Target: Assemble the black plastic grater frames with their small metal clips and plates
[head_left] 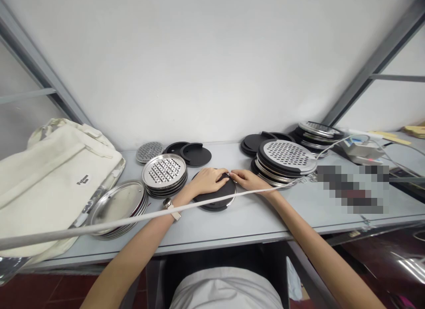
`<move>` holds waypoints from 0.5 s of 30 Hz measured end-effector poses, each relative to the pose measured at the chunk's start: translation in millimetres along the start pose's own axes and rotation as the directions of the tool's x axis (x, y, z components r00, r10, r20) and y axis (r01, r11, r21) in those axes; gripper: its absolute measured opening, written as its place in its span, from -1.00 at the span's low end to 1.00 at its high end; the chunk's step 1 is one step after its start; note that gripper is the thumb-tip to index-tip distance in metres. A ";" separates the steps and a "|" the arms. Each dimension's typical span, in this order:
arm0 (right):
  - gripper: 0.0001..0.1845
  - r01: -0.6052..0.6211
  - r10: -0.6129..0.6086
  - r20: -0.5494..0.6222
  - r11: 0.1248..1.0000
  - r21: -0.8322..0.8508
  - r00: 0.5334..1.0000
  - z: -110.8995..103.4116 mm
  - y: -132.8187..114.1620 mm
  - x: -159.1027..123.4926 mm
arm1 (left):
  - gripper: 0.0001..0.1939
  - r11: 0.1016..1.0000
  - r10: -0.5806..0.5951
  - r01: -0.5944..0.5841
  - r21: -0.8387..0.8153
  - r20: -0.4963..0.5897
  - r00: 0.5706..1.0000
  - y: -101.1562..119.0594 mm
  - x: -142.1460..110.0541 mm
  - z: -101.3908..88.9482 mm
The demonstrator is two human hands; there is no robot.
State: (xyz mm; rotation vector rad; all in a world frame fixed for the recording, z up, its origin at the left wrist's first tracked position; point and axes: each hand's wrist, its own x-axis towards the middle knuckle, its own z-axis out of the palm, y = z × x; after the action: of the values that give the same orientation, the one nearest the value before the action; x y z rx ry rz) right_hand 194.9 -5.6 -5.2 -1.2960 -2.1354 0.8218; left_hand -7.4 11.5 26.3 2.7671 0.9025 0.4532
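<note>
A round black grater base [214, 197] lies on the table in front of me, with a thin bright metal rim showing along its right side. My left hand [208, 181] rests over its upper left part, the fingers closed at the far edge. At the upper right of that edge, my right hand [247, 179] is closed in a pinch, its fingertips near the left ones. A small shiny spot shows between the two hands; what it is, I cannot make out. To the left stands a stack of round grater plates [165, 171], the top one metal with raised teeth.
Metal rimmed discs [117, 202] are piled at the left beside a cream bag [49, 180]. Black discs [196, 154] lie behind. Assembled graters [287, 156] and another stack [317, 134] stand at the right. A white cord [139, 218] crosses in front of my forearms.
</note>
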 end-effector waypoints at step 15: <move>-0.51 -0.005 0.005 -0.003 1.000 0.008 1.000 0.4 -1.7 -0.9 | -0.68 1.000 -0.015 0.015 -0.001 0.010 1.000 -0.2 1.1 0.5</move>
State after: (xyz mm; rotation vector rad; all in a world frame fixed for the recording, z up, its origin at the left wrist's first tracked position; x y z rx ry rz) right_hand 194.0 -7.2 -4.4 -1.2985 -2.1250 0.8286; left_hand -6.5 12.4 26.0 2.7570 0.9194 0.4366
